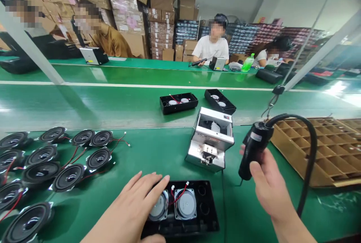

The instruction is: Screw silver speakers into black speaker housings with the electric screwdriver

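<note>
My left hand (134,203) lies across the left end of a black speaker box (208,213), fingers at its far edge and thumb at its near edge, gripping it. In the open box sit two round speakers (186,203) with their backs up; the left one is partly hidden by my fingers. Red wires with white plugs (180,196) run over them. My right hand (267,181) is closed around a black electric screwdriver (255,149), bit pointing down, to the right of the box and apart from it. A silver screw feeder (210,138) stands just beyond the box.
Several loose speakers (69,177) with wires cover the left of the green bench. Two more speaker boxes (179,103) lie beyond the feeder. A divided cardboard tray (318,149) is at the right. The screwdriver's cable (313,153) loops beside my wrist. Several co-workers (213,47) sit opposite.
</note>
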Demonstrator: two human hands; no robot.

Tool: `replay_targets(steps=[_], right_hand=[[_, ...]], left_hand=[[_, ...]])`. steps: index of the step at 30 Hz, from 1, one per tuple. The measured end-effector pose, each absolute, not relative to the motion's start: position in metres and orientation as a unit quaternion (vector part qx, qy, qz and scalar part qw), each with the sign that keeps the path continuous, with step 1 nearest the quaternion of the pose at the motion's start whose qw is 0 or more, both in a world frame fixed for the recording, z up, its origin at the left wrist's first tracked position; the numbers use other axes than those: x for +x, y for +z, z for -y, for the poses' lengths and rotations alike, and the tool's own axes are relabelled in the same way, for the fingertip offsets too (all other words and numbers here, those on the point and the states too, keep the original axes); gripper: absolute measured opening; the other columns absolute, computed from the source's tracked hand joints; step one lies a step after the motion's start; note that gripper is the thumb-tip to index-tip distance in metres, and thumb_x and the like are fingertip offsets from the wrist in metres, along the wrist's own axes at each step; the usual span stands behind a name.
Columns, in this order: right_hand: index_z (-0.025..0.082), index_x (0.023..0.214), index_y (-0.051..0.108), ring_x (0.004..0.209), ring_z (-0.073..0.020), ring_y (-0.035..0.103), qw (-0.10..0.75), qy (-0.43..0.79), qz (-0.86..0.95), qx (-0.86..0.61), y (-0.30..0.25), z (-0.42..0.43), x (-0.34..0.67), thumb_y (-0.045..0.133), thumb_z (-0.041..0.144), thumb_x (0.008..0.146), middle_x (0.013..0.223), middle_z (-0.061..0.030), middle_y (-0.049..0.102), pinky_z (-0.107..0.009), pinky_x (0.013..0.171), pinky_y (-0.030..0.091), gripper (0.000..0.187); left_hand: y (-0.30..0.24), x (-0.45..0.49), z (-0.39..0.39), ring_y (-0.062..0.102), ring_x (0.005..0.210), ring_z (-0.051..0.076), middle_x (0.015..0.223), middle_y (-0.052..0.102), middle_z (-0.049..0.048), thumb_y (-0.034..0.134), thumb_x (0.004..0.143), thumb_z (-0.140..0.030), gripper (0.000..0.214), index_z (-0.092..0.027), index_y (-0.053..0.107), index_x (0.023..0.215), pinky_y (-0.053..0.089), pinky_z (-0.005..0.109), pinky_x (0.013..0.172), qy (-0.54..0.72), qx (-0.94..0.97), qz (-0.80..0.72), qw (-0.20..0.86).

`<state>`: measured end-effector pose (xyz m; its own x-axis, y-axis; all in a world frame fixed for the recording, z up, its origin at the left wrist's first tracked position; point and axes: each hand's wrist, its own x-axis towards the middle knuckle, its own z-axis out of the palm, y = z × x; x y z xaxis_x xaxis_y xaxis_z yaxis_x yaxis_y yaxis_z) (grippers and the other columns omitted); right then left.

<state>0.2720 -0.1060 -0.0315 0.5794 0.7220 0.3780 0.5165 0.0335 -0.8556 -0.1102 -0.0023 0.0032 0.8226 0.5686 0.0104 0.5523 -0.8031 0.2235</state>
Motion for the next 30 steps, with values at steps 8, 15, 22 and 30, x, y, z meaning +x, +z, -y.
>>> replay_targets(steps=[8, 15, 22, 30], right_hand=[[0.032, 0.144, 0.056, 0.067, -0.0199, 0.059, 0.667, 0.283, 0.415, -0.55, 0.003, 0.087, 0.271, 0.058, 0.059, 0.106, 0.084, 0.0002, 0.053, -0.038, 0.061, 0.061, 0.047], [0.039, 0.142, 0.053, 0.049, -0.019, 0.054, 0.745, 0.286, 0.419, -0.432, 0.073, 0.04, 0.218, 0.048, 0.087, 0.099, 0.073, 0.0034, 0.059, -0.032, 0.044, 0.047, 0.064], [0.029, 0.121, 0.062, 0.043, -0.0194, 0.054, 0.714, 0.268, 0.52, -0.386, 0.048, 0.001, 0.194, 0.077, 0.092, 0.076, 0.067, 0.0048, 0.067, -0.032, 0.04, 0.044, 0.079], [0.036, 0.152, 0.044, 0.049, -0.0205, 0.052, 0.656, 0.3, 0.519, -0.459, 0.06, 0.016, 0.198, 0.033, 0.085, 0.104, 0.072, 0.0031, 0.056, -0.034, 0.044, 0.048, 0.069]], left_hand=[[0.001, -0.107, 0.007, 0.055, 0.15, 0.045, 0.166, 0.055, 0.0117, 0.091, 0.071, -0.027, 0.103, -0.04, 0.047, 0.162, 0.049, 0.076, 0.12, 0.036, 0.922, -0.334, 0.191], [-0.015, -0.065, 0.016, 0.052, 0.152, 0.04, 0.165, 0.054, 0.011, 0.086, 0.085, -0.027, 0.058, -0.036, 0.066, 0.139, 0.035, 0.077, 0.128, 0.118, 0.921, -0.303, 0.213], [-0.003, -0.048, 0.009, 0.06, 0.138, 0.037, 0.152, 0.064, 0.0074, 0.091, 0.085, -0.042, 0.048, -0.031, 0.073, 0.129, 0.045, 0.065, 0.121, 0.067, 0.888, -0.345, 0.297], [0.003, -0.043, 0.006, 0.061, 0.13, 0.034, 0.145, 0.067, 0.0057, 0.093, 0.085, -0.041, 0.049, -0.03, 0.075, 0.129, 0.049, 0.058, 0.114, 0.042, 0.895, -0.343, 0.283]])
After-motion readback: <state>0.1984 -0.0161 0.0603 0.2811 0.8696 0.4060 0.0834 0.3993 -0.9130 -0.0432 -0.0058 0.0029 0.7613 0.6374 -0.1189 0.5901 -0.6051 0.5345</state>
